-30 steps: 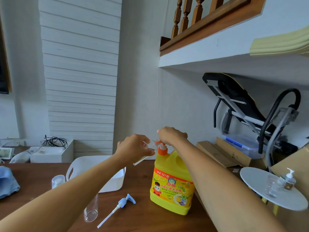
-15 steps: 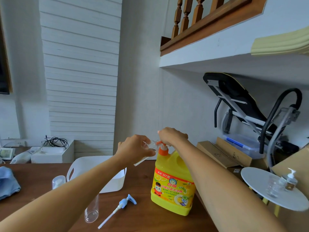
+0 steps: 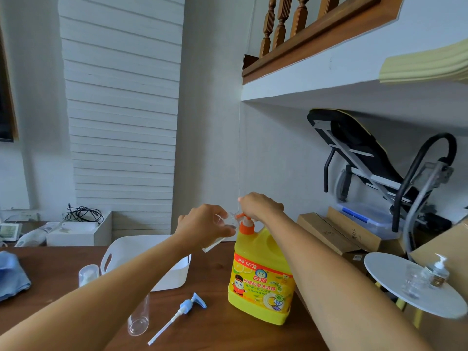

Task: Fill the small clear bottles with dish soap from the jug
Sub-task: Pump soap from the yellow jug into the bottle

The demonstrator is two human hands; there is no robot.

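The brown wooden table [image 3: 217, 328] carries a white handled basket [image 3: 174, 274] at its back; the yellow jug [image 3: 260, 282] of dish soap stands upright just right of it, near the table's right edge; the right hand [image 3: 260, 206] sits on top of the jug, fingers curled over its orange pump [image 3: 246, 224]; the left hand [image 3: 205, 226] grips a small clear bottle [image 3: 228, 221], tilted, its mouth at the pump's spout; a second clear bottle [image 3: 140, 317] lies on the table beside a loose blue-and-white pump head [image 3: 187, 306].

Single head-worn wide-angle view, facing forward and down, close above the table [image 3: 215, 333], wall [image 3: 273, 153] beyond
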